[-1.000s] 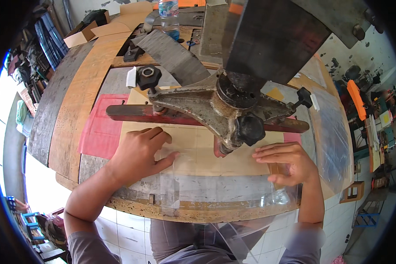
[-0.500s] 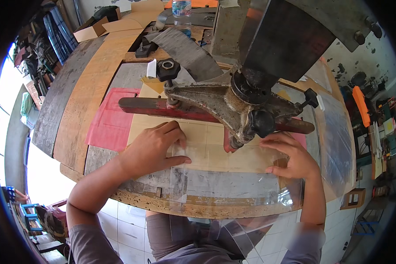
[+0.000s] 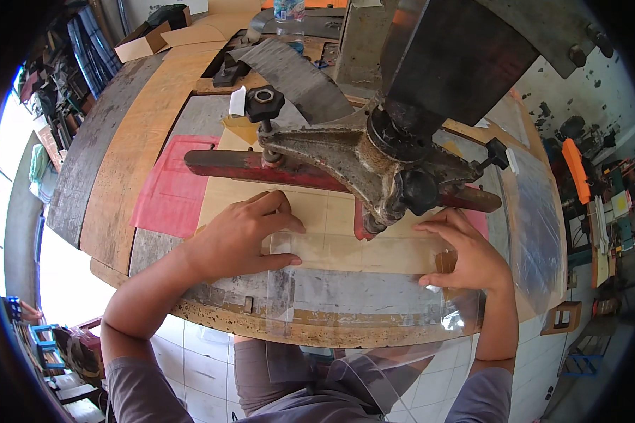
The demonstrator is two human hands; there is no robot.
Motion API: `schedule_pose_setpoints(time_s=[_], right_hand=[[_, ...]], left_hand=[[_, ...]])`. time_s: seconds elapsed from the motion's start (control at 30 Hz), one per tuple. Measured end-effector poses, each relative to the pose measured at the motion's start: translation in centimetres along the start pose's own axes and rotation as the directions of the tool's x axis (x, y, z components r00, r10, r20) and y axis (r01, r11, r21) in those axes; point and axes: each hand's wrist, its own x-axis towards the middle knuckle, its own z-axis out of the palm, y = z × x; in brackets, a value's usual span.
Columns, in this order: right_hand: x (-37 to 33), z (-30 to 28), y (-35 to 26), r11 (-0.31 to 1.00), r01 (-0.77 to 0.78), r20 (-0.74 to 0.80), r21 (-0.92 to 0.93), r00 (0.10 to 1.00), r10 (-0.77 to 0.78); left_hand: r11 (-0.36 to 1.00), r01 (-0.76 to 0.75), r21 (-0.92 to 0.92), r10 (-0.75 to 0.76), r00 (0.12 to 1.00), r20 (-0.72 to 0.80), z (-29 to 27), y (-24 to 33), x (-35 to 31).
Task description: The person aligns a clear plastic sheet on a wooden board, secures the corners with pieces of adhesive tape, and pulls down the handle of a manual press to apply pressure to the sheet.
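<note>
A clear plastic sheet (image 3: pixel 360 299) lies over the tan board (image 3: pixel 331 211) and the table's near edge, its lower part hanging toward my lap. At the sheet's left side is my left hand (image 3: pixel 250 236), fingers bent, thumb stretched apart from them, the tips resting on the sheet and board. My right hand (image 3: pixel 466 254) sits at the sheet's right side, thumb and fingers spread apart, fingertips close under the press bar. Neither hand closes round anything. Above the board stands the press head (image 3: pixel 374 158), with a long red-edged bar (image 3: pixel 296 175) and black knobs.
A pink sheet (image 3: pixel 166 190) lies left of the board. On the right is a stack of clear film (image 3: pixel 536 225). Toward the back stand a plastic bottle (image 3: pixel 289 10), an open cardboard box (image 3: pixel 142 46) and a curved grey sheet (image 3: pixel 296 77). Wooden planks (image 3: pixel 127 155) cover the left.
The whole view has shifted slightly to the left. Both hands stay at the clear sheet's sides, with little change in their fingers.
</note>
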Motion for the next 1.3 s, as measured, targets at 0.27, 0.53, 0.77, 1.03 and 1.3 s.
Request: schedule_pose_setpoints(time_s=[0.27, 0.53, 0.77, 1.03, 1.3], right_hand=[[-0.3, 0.2, 1.0, 0.968, -0.203, 0.022, 0.148, 0.979, 0.202], [-0.1, -0.6, 0.4, 0.955, -0.266, 0.209, 0.135, 0.949, 0.235], [-0.6, -0.5, 2.9, 0.834, 0.008, 0.161, 0.552, 0.98, -0.116], [-1.5, -1.4, 4.9, 0.539, -0.154, 0.176, 0.828, 0.984, 0.011], [-1.3, -1.8, 3.6, 0.501, -0.121, 0.111, 0.857, 0.993, 0.05]], left_hand=[[0.998, 0.03, -0.047, -0.028, 0.998, 0.056, -0.3, 0.4, 0.3], [0.996, 0.065, -0.053, -0.059, 0.993, 0.103, -0.5, 0.7, 0.5], [0.987, -0.014, -0.159, 0.02, 0.999, 0.038, -0.3, -0.3, 0.3], [0.641, 0.21, -0.738, -0.135, 0.978, 0.161, -1.6, 0.4, -0.7], [0.601, 0.106, -0.792, -0.186, 0.982, -0.01, -0.9, 0.1, -1.3]])
